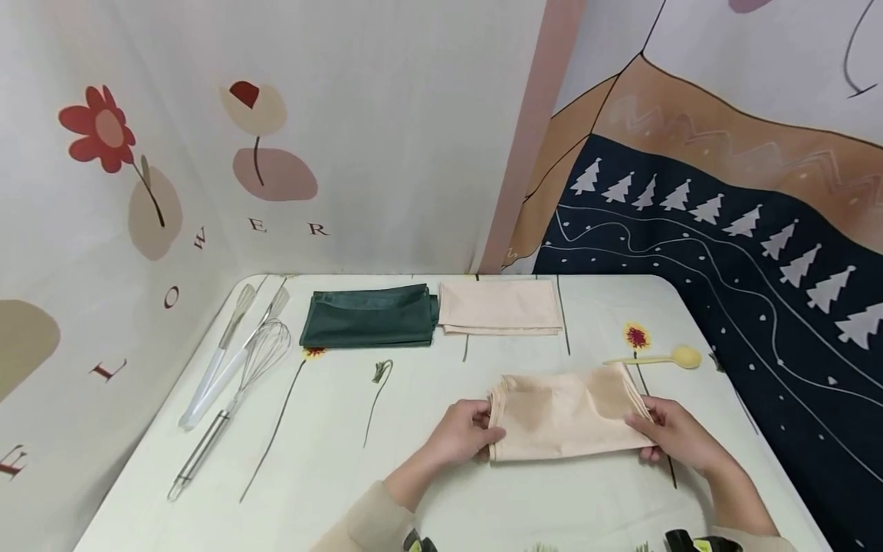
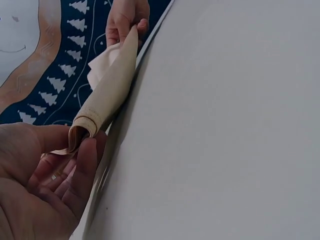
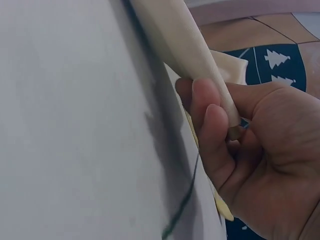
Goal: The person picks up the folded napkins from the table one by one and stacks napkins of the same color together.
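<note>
A folded peach cloth is held between both hands at the front right of the table. My left hand pinches its left end, thumb on top and fingers beneath; the left wrist view shows the cloth's layered, curled edge between thumb and fingers. On the other end, my right hand grips the right edge, with the thumb over the top. In the right wrist view the fingers curl around the cloth near its corner. Beyond it lie a folded dark green cloth and a folded pale pink cloth, side by side.
A yellow spoon lies just behind the peach cloth's right end. Along the table's left side are a wire whisk and two white-handled utensils. A printed white covering spreads over the table, and patterned curtains hang behind it.
</note>
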Demonstrator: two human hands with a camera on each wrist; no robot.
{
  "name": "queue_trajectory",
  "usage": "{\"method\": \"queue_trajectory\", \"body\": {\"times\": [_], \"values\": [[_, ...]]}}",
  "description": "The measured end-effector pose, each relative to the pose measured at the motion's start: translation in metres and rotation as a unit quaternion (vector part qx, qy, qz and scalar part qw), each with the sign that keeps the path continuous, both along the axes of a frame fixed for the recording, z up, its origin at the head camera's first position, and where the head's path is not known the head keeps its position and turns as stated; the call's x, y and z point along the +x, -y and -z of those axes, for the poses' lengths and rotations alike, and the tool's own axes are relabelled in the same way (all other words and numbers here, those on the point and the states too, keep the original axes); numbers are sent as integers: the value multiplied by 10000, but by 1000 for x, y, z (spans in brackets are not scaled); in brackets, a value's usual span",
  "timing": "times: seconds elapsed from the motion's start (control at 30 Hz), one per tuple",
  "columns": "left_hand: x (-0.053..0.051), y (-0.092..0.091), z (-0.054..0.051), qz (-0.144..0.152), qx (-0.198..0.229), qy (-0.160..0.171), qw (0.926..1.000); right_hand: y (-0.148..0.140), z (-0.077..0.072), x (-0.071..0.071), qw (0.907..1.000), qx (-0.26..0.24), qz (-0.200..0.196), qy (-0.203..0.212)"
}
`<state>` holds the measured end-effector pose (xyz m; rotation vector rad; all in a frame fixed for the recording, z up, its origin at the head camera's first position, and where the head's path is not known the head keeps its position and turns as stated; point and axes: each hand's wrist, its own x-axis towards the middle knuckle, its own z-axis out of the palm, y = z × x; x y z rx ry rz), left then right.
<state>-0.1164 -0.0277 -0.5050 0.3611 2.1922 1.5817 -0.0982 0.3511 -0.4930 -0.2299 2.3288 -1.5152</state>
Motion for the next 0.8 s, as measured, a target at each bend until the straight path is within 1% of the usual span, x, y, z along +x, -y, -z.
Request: {"method": "queue_trajectory", "body": {"times": [0.17,0.3,0.4,0.5,0.63,0.7,0.8], "values": [[-15,6,-1,-223,18,-176,9996,14,-1,-11,9981,258,428,-351],[-30,12,-3,-466,-84,-412,9980,28,1,-21,9927,522,805,-725],[-40,16,-4,-659,-87,-596,9960,38,4,-29,9879,595,1056,-971],[-50,21,-5,-823,-159,-707,9940,46,8,-37,9845,560,1211,-1141],[-63,27,-7,-1027,-318,-836,9907,56,10,-49,9823,350,1358,-1241],[-70,30,-8,-1157,-460,-972,9875,61,11,-55,9817,237,1413,-1257],[-78,34,-8,-1318,-691,-1150,9822,69,12,-65,9794,236,1522,-1308]]}}
